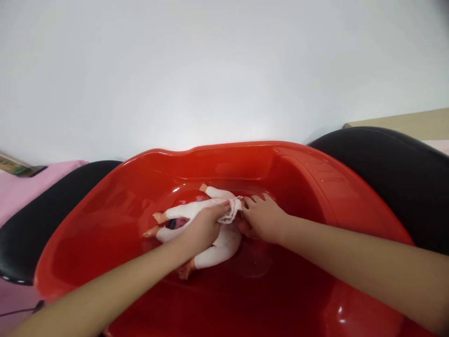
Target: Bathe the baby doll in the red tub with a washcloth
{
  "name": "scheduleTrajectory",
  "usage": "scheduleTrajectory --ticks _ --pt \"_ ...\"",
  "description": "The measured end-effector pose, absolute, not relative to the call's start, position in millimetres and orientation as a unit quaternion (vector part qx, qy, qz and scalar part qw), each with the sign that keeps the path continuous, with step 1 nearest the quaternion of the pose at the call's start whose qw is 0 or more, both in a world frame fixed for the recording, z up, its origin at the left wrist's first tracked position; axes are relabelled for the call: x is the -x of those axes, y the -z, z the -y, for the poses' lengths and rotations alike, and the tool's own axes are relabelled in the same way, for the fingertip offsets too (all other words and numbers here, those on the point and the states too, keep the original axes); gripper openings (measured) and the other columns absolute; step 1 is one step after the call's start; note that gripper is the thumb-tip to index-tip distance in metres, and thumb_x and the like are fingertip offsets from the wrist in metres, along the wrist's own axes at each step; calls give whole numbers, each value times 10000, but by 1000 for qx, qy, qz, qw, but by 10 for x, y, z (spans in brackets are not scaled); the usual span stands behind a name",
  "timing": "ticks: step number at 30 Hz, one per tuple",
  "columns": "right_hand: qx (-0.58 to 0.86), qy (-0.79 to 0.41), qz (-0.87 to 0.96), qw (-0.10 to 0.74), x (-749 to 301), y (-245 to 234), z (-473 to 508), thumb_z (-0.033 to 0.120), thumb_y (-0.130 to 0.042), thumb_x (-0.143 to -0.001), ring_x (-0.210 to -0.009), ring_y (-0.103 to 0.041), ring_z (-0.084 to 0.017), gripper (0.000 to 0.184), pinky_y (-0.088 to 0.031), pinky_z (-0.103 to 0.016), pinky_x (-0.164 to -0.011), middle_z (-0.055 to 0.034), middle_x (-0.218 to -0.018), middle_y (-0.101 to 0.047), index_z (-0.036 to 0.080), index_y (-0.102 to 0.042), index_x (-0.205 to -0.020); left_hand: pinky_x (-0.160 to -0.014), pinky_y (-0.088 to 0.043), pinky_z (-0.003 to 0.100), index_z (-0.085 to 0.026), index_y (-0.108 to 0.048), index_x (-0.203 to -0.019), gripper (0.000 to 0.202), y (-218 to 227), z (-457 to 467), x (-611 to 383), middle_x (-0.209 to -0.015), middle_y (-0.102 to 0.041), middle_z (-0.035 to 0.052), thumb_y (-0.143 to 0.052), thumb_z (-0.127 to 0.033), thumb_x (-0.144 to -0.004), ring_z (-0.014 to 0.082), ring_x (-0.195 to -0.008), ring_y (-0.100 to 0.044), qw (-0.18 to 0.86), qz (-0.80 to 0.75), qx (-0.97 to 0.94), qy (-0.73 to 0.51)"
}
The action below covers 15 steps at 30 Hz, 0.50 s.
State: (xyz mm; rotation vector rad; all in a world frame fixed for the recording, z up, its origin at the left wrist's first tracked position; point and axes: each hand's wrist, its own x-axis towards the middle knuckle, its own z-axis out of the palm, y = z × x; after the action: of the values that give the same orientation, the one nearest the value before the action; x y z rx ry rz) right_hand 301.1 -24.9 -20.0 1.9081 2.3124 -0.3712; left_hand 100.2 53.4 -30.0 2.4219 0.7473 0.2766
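A baby doll [224,241] in a white long-sleeved suit lies in a red baby bathtub [224,159], its bare feet toward the left and its arms spread. My left hand [205,227] is closed on the white frilled collar [231,211] of the suit, over the doll's chest. At the doll's neck and head, my right hand [264,217] has its fingers curled at the collar's edge. The doll's head is mostly hidden behind this hand. Shiny reflections show on the tub floor around the doll; whether water is there I cannot tell.
Black rounded chair-like surfaces flank the tub on the left [45,220] and right [386,173]. A pink cloth [38,185] lies at the far left. Behind the tub rises a white wall [224,70]. A pale wooden board [407,122] shows at the right.
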Motion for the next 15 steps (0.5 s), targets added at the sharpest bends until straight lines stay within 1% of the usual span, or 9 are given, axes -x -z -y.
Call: scheduleTrajectory --ticks 2,3,4,6,8,10,12,15 --pt "-633 127 -761 62 -3009 202 249 387 -640 -902 -1303 -547 -393 690 -363 -602 -1143 -195 -1491 -556 161 -486 -1536 -1298 -322 381 -267 -479 -1564 893 486 -493 -945 -1669 -372 -2 -364 89 -753 179 -1536 -378 275 -229 -932 -46" --pt "-634 130 -760 63 -3008 200 249 401 -664 -890 -1301 -547 -393 725 -361 -613 -1145 -188 -1491 -557 172 -468 -1549 -1308 -297 378 -275 -421 -1598 922 547 -505 -864 -1698 -302 -14 -355 92 -754 178 -1560 -324 255 -211 -944 -12" --pt "-634 132 -759 64 -3008 198 248 412 -683 -883 -1301 -546 -393 750 -358 -622 -1148 -180 -1492 -556 185 -454 -1560 -1311 -288 389 -286 -388 -1614 927 587 -538 -756 -1709 -267 -22 -352 87 -766 188 -1571 -296 233 -194 -953 19" --pt "-632 132 -760 66 -3006 193 242 426 -708 -879 -1306 -540 -389 774 -352 -625 -1156 -169 -1490 -555 202 -441 -1570 -1304 -300 428 -315 -395 -1608 903 618 -646 -476 -1703 -276 -38 -364 69 -792 214 -1575 -286 193 -165 -964 78" --pt "-633 135 -758 75 -3006 188 233 431 -740 -865 -1315 -530 -386 806 -350 -616 -1165 -167 -1493 -551 199 -437 -1575 -1293 -318 453 -338 -436 -1585 899 626 -781 -132 -1691 -306 -54 -371 69 -786 227 -1570 -303 158 -152 -969 118" --pt "-635 139 -756 83 -3004 185 223 436 -755 -857 -1323 -522 -383 837 -350 -607 -1170 -166 -1509 -540 196 -421 -1586 -1277 -341 465 -336 -479 -1558 893 643 -914 256 -1677 -341 -45 -370 79 -775 230 -1553 -346 128 -163 -968 139" --pt "-635 139 -755 86 -3001 185 217 439 -752 -860 -1327 -521 -381 842 -353 -599 -1170 -163 -1520 -533 197 -413 -1593 -1270 -339 489 -340 -529 -1522 760 669 -1024 659 -1637 -423 -30 -388 22 -869 240 -1531 -392 124 -188 -963 150" --pt "-633 132 -758 88 -2995 189 219 439 -744 -867 -1336 -519 -382 832 -357 -588 -1170 -164 -1533 -525 192 -417 -1591 -1278 -294 516 -352 -586 -1474 605 668 -1120 1173 -1609 -469 -17 -409 -92 -958 260 -1524 -403 170 -268 -934 164"
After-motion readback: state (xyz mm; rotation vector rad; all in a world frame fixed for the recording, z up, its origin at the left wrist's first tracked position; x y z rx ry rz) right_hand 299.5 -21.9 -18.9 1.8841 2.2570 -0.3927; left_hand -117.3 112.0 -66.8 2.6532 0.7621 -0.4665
